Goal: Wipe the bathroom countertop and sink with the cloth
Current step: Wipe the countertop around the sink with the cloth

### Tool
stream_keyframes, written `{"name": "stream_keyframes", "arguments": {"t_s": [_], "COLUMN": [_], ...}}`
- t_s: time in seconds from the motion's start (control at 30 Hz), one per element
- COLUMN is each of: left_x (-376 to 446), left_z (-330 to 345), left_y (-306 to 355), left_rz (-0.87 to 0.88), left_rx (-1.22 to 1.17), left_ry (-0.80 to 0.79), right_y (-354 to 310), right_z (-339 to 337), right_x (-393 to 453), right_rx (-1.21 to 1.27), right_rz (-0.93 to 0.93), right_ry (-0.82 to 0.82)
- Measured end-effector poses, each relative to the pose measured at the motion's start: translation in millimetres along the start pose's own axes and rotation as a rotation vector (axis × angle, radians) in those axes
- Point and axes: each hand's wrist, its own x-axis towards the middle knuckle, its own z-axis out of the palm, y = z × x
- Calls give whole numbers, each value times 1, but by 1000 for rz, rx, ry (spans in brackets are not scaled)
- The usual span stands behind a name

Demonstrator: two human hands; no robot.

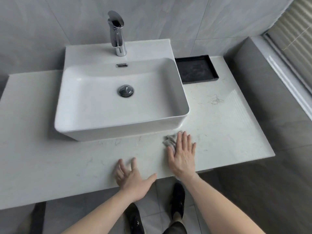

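A white rectangular vessel sink (183, 105) stands on a pale marble countertop (228, 129), with a chrome faucet (118, 34) behind its basin. A small crumpled grey cloth (169, 140) lies on the countertop just in front of the sink's right corner. My right hand (182, 154) presses flat on the cloth with straight, spread fingers, hiding most of it. My left hand (131, 176) hovers or rests near the counter's front edge, left of the right hand, fingers spread and holding nothing.
A black shallow tray (214, 71) sits at the back right, beside the sink. A grey tiled wall rises behind, and a grey ledge (253, 65) borders the counter's right side. Below the front edge are my dark shoes (178, 198) on floor tiles.
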Motion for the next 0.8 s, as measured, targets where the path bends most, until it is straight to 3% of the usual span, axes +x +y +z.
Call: {"name": "stream_keyframes", "arguments": {"t_s": [0.07,0.13,0.27,0.33,0.43,0.53,0.7,0.8], "left_x": [0,13,57,74,85,88,87,88], "left_z": [-15,-36,-80,-99,-110,-104,-103,-101], "left_y": [-51,-105,-180,-204,-233,-244,-243,-244], "left_rz": [198,259,71,-4,-35,-22,-38,-33], "left_rx": [22,12,-55,-37,57,125,129,122], "left_ry": [186,365,547,587,607,645,675,692], "right_y": [-44,-75,-71,-52,-16,22,42,19], "right_z": [23,41,42,28,-7,-43,-36,-6], "right_x": [-21,-36,-35,-30,-16,0,31,26], "right_rx": [0,-8,56,134,291,258,79,44], "right_rz": [-127,-221,-256,-212,26,196,281,297], "right_ry": [-34,-64,-34,5,139,246,93,114]}}
